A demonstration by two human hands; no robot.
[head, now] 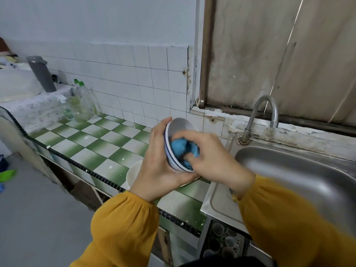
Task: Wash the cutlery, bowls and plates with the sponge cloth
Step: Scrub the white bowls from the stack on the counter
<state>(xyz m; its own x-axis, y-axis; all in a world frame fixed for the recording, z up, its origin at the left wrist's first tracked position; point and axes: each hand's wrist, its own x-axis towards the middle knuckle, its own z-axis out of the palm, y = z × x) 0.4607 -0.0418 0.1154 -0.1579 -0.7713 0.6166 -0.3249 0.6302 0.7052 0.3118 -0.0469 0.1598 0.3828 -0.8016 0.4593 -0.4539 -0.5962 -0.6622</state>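
My left hand (156, 160) grips a small white bowl with a blue rim (180, 125), tilted on its side above the counter's right end. My right hand (210, 155) holds a bunched blue sponge cloth (180, 149) pressed inside the bowl. Beneath my hands a white plate or bowl (133, 174) lies on the green and white tiled counter (92, 143), mostly hidden by my left hand. No cutlery shows.
A steel sink (300, 178) with a curved tap (264, 116) sits at the right. Clear bottles with green caps (81, 103) stand at the counter's far left, next to a grey flask (41, 74). Cups (223, 237) sit on a shelf under the sink.
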